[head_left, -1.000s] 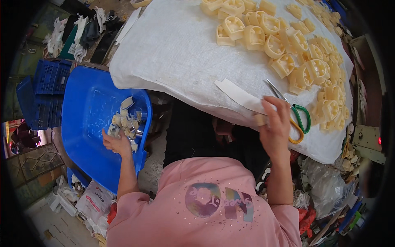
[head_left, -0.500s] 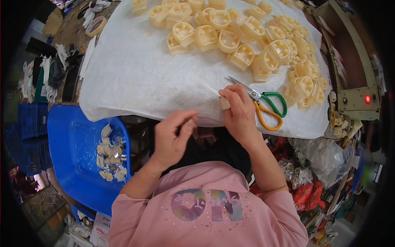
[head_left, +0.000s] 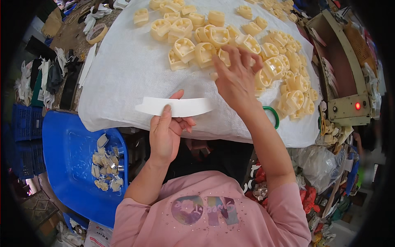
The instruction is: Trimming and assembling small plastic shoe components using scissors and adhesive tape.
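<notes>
A smooth white curved strip (head_left: 187,108) is pinched in my left hand (head_left: 162,131), the thumb on top and the fingers beneath it. My right hand (head_left: 238,84) reaches over the near edge of a heap of cream, hollow, heel-shaped plastic pieces (head_left: 205,53). Its fingers are spread and bent above the pieces; whether a fingertip touches one I cannot tell. Below my right forearm shows the green handle loop of the scissors (head_left: 275,117); the rest of them is hidden. White cloth (head_left: 119,78) covers the work surface under all this.
To the left stands a blue plastic tub (head_left: 61,164) with several cream-and-silver pieces (head_left: 108,164) in it. A metal box with a lit red lamp (head_left: 357,106) stands at the right. A tape roll (head_left: 97,33) lies far left. Plastic bags (head_left: 323,164) sit at lower right.
My left hand has turned palm up and now holds the white strip. The right hand has moved away from the near edge, forward to the cream pieces, its forearm now covering most of the scissors.
</notes>
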Demonstrator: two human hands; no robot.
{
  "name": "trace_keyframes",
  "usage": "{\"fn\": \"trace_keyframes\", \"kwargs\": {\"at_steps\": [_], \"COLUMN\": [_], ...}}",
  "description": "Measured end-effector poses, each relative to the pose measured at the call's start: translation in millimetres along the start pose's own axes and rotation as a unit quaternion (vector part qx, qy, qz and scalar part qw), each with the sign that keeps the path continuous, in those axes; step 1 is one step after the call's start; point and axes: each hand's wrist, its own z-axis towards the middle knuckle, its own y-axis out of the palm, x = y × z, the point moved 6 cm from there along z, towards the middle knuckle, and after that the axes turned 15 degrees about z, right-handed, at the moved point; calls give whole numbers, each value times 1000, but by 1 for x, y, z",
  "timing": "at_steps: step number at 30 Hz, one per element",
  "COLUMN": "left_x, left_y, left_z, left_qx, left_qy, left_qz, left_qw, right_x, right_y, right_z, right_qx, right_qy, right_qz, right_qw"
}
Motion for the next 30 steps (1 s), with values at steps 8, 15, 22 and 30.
{"fn": "trace_keyframes", "kwargs": {"at_steps": [8, 15, 22, 30], "left_x": [2, 0, 1, -2], "left_y": [-18, -20, -24, -20], "left_z": [-4, -2, -6, -8], "left_qx": [23, 25, 22, 30], "left_qy": [-6, -14, -6, 6], "left_qz": [24, 39, 15, -33], "left_qw": [999, 999, 1000, 999], "right_x": [22, 13, 4, -19], "right_y": [45, 35, -21, -31], "right_z": [3, 12, -12, -77], "right_qx": [-80, -106, -103, -210], "right_qy": [-52, 35, 118, 127], "right_qz": [-111, 72, 252, 160], "right_qw": [989, 991, 955, 956]}}
